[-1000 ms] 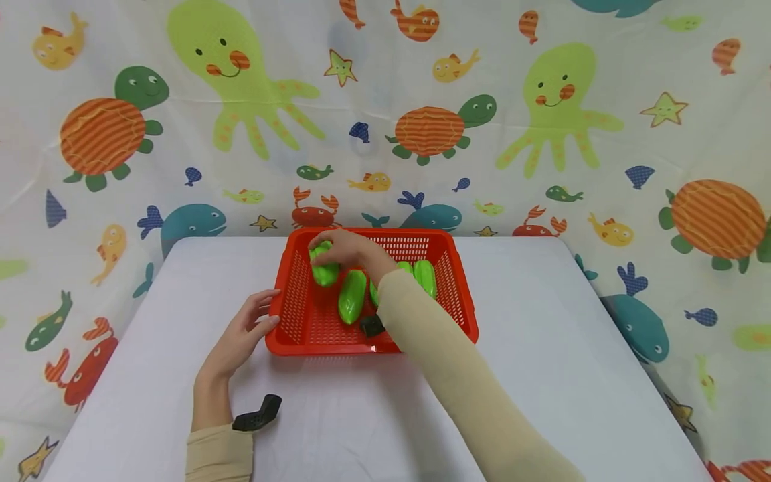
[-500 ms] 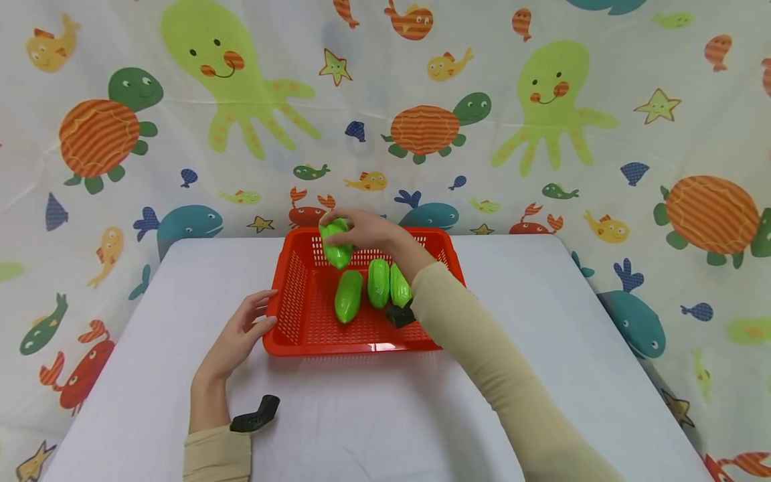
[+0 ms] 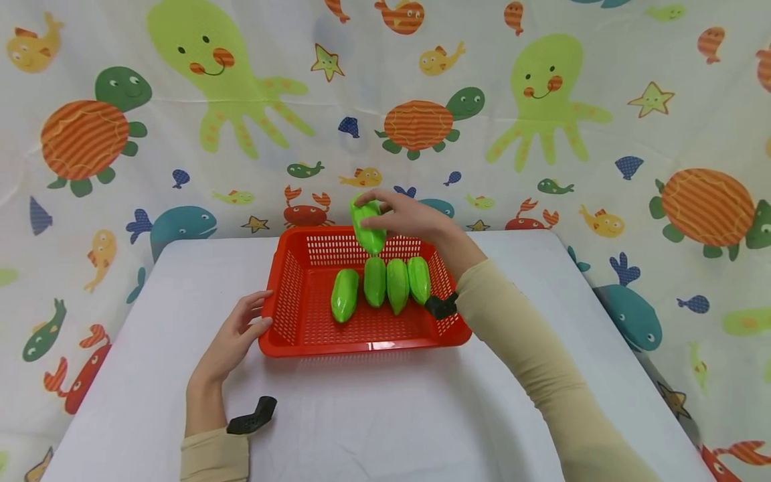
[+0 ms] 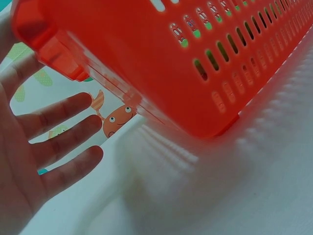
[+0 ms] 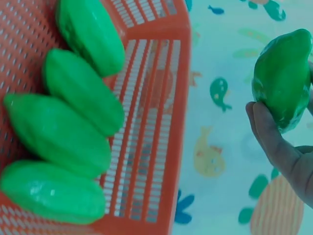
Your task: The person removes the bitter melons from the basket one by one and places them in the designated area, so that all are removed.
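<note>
My right hand (image 3: pixel 409 215) holds a glossy green fruit (image 3: pixel 365 224), long and faintly ridged, above the back rim of a red plastic basket (image 3: pixel 337 349). In the right wrist view the thumb and fingers pinch this fruit (image 5: pixel 281 81) from its sides, apart from the basket. Inside the basket lie several similar fruits: one green fruit (image 3: pixel 345 296) toward the left, the others in a row to its right. My left hand (image 3: pixel 233 338) rests at the basket's left rim; the left wrist view shows its fingers (image 4: pixel 68 137) spread and fairly straight beside the basket's corner.
The basket stands on a white-covered table (image 3: pixel 337 415), with table surface showing in front and on both sides. A white curtain (image 3: pixel 373 53) printed with sea animals hangs close behind the basket. A black wrist device (image 3: pixel 253 416) sits on my left forearm.
The right hand has lifted the green fruit from the basket's left part and moved it rightward and up, uncovering the row below. My left hand stays by the rim.
</note>
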`<state>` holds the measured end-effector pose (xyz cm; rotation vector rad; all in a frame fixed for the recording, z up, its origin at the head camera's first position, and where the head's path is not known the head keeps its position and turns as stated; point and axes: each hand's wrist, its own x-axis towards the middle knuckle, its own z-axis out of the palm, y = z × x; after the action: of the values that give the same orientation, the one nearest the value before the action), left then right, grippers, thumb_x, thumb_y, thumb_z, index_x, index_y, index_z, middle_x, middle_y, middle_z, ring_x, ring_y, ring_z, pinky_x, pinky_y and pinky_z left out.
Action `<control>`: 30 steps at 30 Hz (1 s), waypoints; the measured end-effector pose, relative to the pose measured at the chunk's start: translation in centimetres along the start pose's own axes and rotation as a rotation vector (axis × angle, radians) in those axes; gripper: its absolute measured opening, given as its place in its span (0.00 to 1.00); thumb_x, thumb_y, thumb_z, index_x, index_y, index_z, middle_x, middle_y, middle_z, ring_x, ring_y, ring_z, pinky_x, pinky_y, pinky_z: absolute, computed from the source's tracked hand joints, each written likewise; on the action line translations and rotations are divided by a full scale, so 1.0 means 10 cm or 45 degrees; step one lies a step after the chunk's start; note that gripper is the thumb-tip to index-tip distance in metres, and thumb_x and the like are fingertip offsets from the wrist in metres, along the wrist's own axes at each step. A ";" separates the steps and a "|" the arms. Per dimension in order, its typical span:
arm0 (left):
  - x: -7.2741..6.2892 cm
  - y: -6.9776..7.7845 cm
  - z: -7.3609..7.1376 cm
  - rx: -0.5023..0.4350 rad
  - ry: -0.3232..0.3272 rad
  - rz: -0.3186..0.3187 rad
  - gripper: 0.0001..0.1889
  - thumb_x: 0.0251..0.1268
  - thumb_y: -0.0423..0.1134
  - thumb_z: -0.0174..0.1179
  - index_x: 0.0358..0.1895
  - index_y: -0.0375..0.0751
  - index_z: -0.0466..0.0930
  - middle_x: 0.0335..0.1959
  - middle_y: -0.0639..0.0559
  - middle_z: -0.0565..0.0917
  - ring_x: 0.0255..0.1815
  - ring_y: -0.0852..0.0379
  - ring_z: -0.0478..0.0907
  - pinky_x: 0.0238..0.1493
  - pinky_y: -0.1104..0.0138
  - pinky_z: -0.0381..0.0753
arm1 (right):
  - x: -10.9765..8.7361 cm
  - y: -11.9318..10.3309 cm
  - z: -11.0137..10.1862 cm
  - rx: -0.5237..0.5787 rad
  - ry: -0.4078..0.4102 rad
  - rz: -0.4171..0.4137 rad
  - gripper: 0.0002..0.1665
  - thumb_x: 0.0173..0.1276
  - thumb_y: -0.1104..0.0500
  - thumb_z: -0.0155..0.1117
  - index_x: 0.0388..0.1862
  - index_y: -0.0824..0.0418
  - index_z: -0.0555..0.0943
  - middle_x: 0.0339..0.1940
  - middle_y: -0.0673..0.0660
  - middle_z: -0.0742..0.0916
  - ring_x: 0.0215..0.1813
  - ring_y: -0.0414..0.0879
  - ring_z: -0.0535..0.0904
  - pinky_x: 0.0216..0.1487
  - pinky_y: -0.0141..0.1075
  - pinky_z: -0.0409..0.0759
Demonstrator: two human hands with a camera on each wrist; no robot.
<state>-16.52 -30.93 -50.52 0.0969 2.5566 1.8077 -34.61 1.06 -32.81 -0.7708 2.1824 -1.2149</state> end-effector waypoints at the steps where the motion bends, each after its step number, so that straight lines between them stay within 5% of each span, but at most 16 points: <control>1: 0.00 0.00 0.00 0.001 0.001 -0.001 0.30 0.73 0.47 0.55 0.74 0.51 0.57 0.69 0.46 0.66 0.68 0.47 0.60 0.50 0.72 0.75 | -0.02 0.03 -0.04 0.025 0.010 0.000 0.24 0.72 0.52 0.62 0.65 0.48 0.71 0.60 0.60 0.73 0.54 0.52 0.77 0.53 0.44 0.80; 21: 0.00 -0.01 0.01 0.018 -0.006 0.006 0.30 0.73 0.46 0.54 0.75 0.51 0.57 0.68 0.46 0.66 0.66 0.49 0.61 0.49 0.72 0.76 | -0.56 0.66 -0.57 0.181 0.262 0.066 0.25 0.75 0.54 0.57 0.68 0.50 0.64 0.61 0.61 0.72 0.61 0.54 0.72 0.62 0.49 0.74; 30: 0.00 -0.01 0.01 0.015 -0.005 0.017 0.30 0.73 0.45 0.54 0.75 0.50 0.57 0.69 0.46 0.65 0.66 0.50 0.61 0.49 0.73 0.76 | -0.76 1.05 -0.75 0.277 0.389 0.132 0.27 0.77 0.53 0.54 0.70 0.52 0.60 0.59 0.62 0.72 0.55 0.55 0.75 0.63 0.47 0.73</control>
<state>-16.52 -30.90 -50.62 0.1177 2.5699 1.7951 -36.72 15.25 -37.24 -0.3983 2.2422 -1.5683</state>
